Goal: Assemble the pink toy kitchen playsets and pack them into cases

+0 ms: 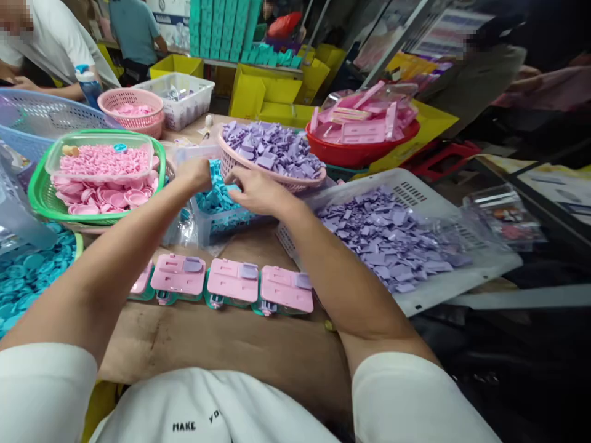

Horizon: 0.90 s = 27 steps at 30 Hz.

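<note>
A clear plastic bin holds small turquoise plastic pieces. Over its left side is my left hand, the back of the hand towards me and its fingers hidden. From the right, my right hand reaches over the same pieces, thumb and forefinger apart; I see nothing held between them. Closer to me stands a row of several small boxes with pink lids, lilac tabs and turquoise bases. The leftmost box is partly covered by my left forearm.
A pink basket of lilac pieces sits behind my right hand. To the right lies a white crate with more lilac pieces. On the left are a green basket of pink parts and turquoise lids. A person sits at the far left.
</note>
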Motion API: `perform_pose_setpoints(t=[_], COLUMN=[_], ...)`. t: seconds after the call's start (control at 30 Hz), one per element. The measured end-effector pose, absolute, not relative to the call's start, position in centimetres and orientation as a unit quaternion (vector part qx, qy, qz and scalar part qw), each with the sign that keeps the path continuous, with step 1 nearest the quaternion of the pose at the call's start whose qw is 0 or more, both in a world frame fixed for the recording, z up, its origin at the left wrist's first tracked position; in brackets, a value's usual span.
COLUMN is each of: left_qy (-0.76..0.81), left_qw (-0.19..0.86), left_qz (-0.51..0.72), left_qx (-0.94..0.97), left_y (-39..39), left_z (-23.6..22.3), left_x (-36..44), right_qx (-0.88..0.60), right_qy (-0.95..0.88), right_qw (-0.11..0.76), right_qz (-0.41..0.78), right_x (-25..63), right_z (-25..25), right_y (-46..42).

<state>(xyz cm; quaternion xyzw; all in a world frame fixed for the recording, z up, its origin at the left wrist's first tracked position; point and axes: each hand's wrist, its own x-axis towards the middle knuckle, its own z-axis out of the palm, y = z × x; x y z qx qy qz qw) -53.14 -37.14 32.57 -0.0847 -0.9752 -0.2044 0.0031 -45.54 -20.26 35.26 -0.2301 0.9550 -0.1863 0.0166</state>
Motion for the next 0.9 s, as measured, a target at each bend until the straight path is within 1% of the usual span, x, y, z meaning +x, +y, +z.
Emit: perform_pose_setpoints(t=[0.03, 0.07, 0.13, 0.17, 0.23, 0.3, 0.37, 0.47, 0.5, 0.57, 0.63, 0.7, 0.8, 0.9], left_qy=[-0.978, -0.980, -0.973, -0.965, -0.935, -0.902, -0.877, -0.843, -0.832, -0.817, -0.809, -0.806, -0.814, -0.817], left_qw=[0.006, 0.010, 0.025, 0.034, 0.059, 0.063, 0.013, -0.145, -0.194, -0.255, -0.279, -0.289, -0.276, -0.247], left_qz=[-0.201, -0.197, -0.230, -0.258, -0.342, -0.405, -0.446, -0.463, -0.457, -0.432, -0.402, -0.377, -0.366, -0.378], left_qx=[-0.060, -0.034, -0.023, -0.032, -0.077, -0.137, -0.178, -0.231, -0.248, -0.286, -0.326, -0.353, -0.356, -0.360], left_y=[-37.3, -37.5, -38.2, -38.7, -39.7, -40.3, -40.2, -38.6, -37.7, -36.1, -35.0, -34.6, -34.8, -34.6], left_z=[33.5, 34.6, 36.9, 37.9, 39.2, 38.8, 36.7, 31.2, 29.2, 25.6, 22.9, 21.2, 20.1, 20.0], left_x=[-52.5, -51.6, -48.7, -46.8, -42.3, -37.6, -33.5, -29.2, -28.3, -27.1, -26.5, -26.1, -25.9, -26.0], right_qx=[-0.239, -0.240, -0.223, -0.212, -0.196, -0.132, -0.030, 0.091, 0.112, 0.125, 0.106, 0.076, 0.021, -0.036], right_qy=[0.941, 0.927, 0.897, 0.877, 0.817, 0.761, 0.733, 0.732, 0.732, 0.734, 0.754, 0.798, 0.871, 0.905], right_qw=[0.008, 0.022, 0.088, 0.127, 0.208, 0.260, 0.260, 0.234, 0.231, 0.228, 0.219, 0.204, 0.166, 0.093], right_qz=[-0.239, -0.287, -0.371, -0.413, -0.500, -0.580, -0.628, -0.634, -0.631, -0.628, -0.611, -0.562, -0.461, -0.413], right_x=[-43.2, -40.6, -35.0, -32.2, -27.4, -23.8, -21.5, -20.0, -19.8, -19.8, -19.7, -19.5, -19.2, -20.2], right_z=[36.3, 37.1, 37.4, 36.7, 33.4, 28.7, 24.1, 20.1, 19.5, 19.3, 19.4, 19.4, 20.0, 22.4], right_y=[-18.7, -17.0, -13.7, -12.2, -9.9, -8.5, -7.8, -7.4, -7.3, -7.2, -7.2, -7.3, -7.3, -7.4])
